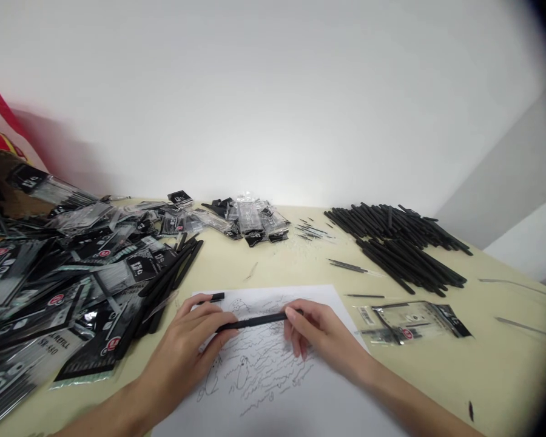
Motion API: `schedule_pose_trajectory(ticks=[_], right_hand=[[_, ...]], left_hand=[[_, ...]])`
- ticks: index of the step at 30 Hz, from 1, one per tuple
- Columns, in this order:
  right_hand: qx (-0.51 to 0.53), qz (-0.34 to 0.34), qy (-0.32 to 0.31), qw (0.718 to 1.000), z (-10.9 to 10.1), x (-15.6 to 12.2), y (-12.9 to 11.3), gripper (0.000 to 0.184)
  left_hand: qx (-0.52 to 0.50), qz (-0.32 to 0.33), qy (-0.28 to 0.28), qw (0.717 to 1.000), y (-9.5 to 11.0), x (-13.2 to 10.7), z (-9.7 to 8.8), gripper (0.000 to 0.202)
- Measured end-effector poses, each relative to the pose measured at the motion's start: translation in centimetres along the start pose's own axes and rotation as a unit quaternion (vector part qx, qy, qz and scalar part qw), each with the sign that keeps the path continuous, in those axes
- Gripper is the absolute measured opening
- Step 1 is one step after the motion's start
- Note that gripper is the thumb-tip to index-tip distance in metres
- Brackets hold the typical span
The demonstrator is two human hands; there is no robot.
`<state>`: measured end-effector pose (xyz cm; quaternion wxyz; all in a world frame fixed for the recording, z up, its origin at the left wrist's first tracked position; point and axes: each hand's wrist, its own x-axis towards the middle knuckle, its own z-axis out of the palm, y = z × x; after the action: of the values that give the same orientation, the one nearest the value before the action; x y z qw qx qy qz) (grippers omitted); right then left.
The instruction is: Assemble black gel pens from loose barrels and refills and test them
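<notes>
In the head view, a black pen (252, 320) lies level across a sheet of paper covered in scribbled ink drawings (259, 370), held just above it between both hands. The left hand (186, 358) curls around one end, fingers pressed together and thumb hidden; the right hand (323, 340) pinches the other end between thumb and fingertips. Holding both ends keeps the barrel steady and square to the body. A short black pen piece (215, 297) sits just past the left fingers; whether it is held, I cannot tell. Refill packets (50, 285) are heaped beside the left hand on the table (495, 376), with black pen barrels (400, 233) well ahead of the right hand and an opened clear packet (414, 321) nearer it.
</notes>
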<state>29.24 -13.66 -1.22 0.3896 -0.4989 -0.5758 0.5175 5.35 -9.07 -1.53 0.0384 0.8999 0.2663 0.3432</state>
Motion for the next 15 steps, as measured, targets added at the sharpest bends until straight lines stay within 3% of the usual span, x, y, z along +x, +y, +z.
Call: schedule_pose_trajectory(ticks=[3, 8, 15], right_hand=[[0.003, 0.005, -0.019, 1.0, 0.08, 0.08, 0.22, 0.044], [0.005, -0.031, 0.009, 0.999, 0.05, 0.07, 0.21, 0.025], [0.033, 0.012, -0.011, 0.999, 0.37, 0.21, 0.39, 0.039]], left_hand=[[0.001, 0.002, -0.005, 1.0, -0.07, -0.06, 0.06, 0.015], [-0.004, 0.001, -0.003, 1.0, 0.04, -0.08, -0.01, 0.013], [-0.013, 0.003, -0.011, 1.0, 0.03, -0.22, 0.0, 0.016]])
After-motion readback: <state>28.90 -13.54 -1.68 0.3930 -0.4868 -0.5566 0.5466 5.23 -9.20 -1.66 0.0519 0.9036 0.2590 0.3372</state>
